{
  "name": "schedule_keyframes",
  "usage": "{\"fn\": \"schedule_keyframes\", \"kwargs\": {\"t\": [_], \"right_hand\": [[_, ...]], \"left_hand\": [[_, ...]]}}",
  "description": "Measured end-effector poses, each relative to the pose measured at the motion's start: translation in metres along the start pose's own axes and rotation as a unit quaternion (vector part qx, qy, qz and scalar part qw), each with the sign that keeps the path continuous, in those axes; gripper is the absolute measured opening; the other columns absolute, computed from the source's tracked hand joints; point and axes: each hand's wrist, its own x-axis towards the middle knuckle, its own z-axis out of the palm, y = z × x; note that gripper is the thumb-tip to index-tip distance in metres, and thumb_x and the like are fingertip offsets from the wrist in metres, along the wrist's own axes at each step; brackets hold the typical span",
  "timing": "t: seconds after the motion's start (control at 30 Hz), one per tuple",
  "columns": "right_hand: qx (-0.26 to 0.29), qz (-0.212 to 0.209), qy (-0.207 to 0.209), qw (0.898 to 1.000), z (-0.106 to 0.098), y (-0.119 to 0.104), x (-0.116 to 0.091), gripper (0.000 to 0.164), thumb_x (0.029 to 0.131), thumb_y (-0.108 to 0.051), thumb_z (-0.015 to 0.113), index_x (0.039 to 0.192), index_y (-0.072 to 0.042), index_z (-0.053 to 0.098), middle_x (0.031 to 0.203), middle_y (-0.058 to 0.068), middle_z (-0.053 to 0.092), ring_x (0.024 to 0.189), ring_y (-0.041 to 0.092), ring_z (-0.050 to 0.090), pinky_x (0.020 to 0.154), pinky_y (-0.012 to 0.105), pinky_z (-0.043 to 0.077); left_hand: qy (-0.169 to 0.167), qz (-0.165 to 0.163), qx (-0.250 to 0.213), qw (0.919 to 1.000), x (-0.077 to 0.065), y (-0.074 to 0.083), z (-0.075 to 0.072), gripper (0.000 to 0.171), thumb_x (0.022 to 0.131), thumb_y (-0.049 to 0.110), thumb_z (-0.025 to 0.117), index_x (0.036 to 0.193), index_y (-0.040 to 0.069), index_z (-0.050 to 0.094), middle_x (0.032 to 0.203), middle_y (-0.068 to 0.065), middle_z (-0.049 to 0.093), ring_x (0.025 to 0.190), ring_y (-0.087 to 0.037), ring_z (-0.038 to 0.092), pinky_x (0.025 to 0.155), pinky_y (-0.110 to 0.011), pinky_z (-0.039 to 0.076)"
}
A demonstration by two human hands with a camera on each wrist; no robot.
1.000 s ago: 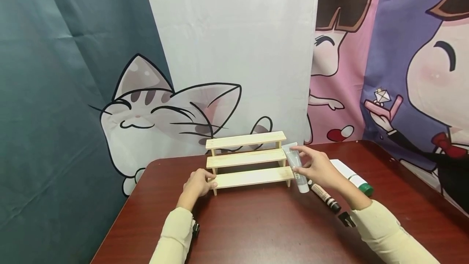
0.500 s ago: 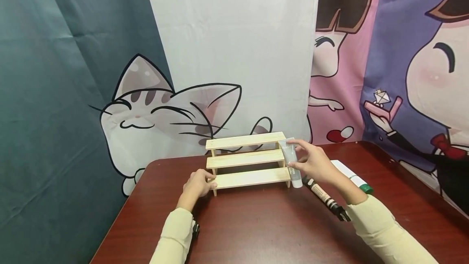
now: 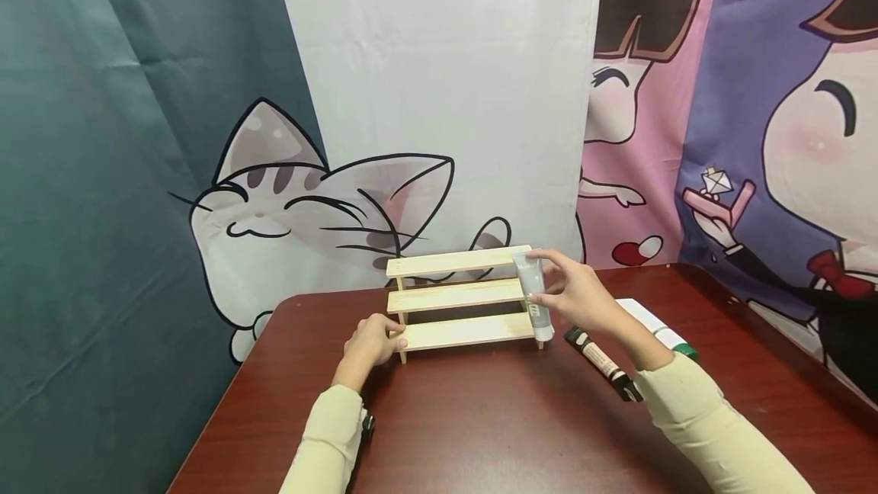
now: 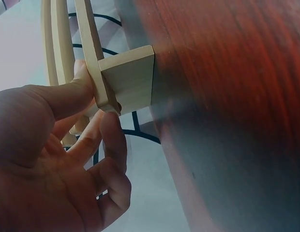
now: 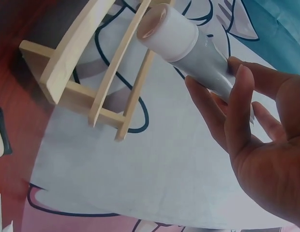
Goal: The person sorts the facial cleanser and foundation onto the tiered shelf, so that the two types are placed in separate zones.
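Note:
A three-tier wooden shelf (image 3: 466,332) stands at the back of the table. My left hand (image 3: 370,341) grips the left end of its lowest board; in the left wrist view the thumb lies on top of the board (image 4: 89,53) and fingers curl beneath. A grey squeeze tube (image 3: 532,288) with a white cap (image 5: 172,34) is pinched between the thumb and fingers of my right hand (image 3: 583,296). It hangs nearly upright, cap down, in front of the shelf's right end. The right wrist view shows the cap near the shelf boards, and whether they touch I cannot tell.
A black-and-beige tube (image 3: 602,360) lies on the table right of the shelf. Beyond it lies a white tube with a green cap (image 3: 682,348), partly behind my right forearm. A printed curtain (image 3: 439,97) hangs close behind the brown table (image 3: 466,418).
My right hand has carried the grey tube left, from beside the shelf to in front of its right end, and slightly up. The tube is more upright. My left hand stays put.

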Motion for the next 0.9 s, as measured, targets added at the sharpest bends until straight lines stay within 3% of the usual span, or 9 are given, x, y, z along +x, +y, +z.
{"fn": "schedule_keyframes", "kwargs": {"t": [0.13,0.37,0.57,0.9], "right_hand": [[0.01,-0.004,0.005,1.0,0.003,-0.002,0.004,0.067,0.079,0.0,0.082,0.138,-0.012,0.051,0.099,0.016,0.067,0.088,0.03,0.072,0.067,0.034,0.057],[0.04,0.004,0.007,0.999,0.014,0.0,0.009,0.068,0.08,0.003,0.079,0.138,-0.013,0.05,0.103,0.019,0.064,0.089,0.033,0.072,0.058,0.035,0.058],[0.051,0.005,0.014,0.999,0.023,0.001,0.015,0.067,0.081,0.002,0.079,0.138,-0.016,0.049,0.103,0.019,0.064,0.076,0.024,0.071,0.041,0.035,0.051],[0.044,0.005,0.011,0.999,0.031,0.003,0.019,0.067,0.081,0.004,0.077,0.138,-0.016,0.049,0.107,0.022,0.064,0.078,0.027,0.072,0.04,0.034,0.051]], "left_hand": [[-0.001,0.001,0.0,1.0,-0.001,0.0,0.001,0.032,0.084,0.03,0.08,0.116,0.029,0.076,0.123,-0.01,0.067,0.112,-0.036,0.061,0.082,-0.056,0.047],[-0.002,-0.004,0.009,1.0,-0.001,-0.001,0.003,0.034,0.084,0.032,0.08,0.117,0.029,0.075,0.126,-0.011,0.066,0.112,-0.037,0.061,0.081,-0.056,0.047],[0.003,-0.003,0.009,1.0,-0.001,0.002,0.002,0.033,0.084,0.031,0.08,0.117,0.029,0.075,0.128,-0.012,0.065,0.112,-0.037,0.061,0.081,-0.055,0.047],[0.003,-0.005,0.007,1.0,0.0,0.002,0.003,0.033,0.084,0.03,0.08,0.117,0.028,0.075,0.125,-0.012,0.066,0.108,-0.036,0.063,0.078,-0.054,0.047]]}}
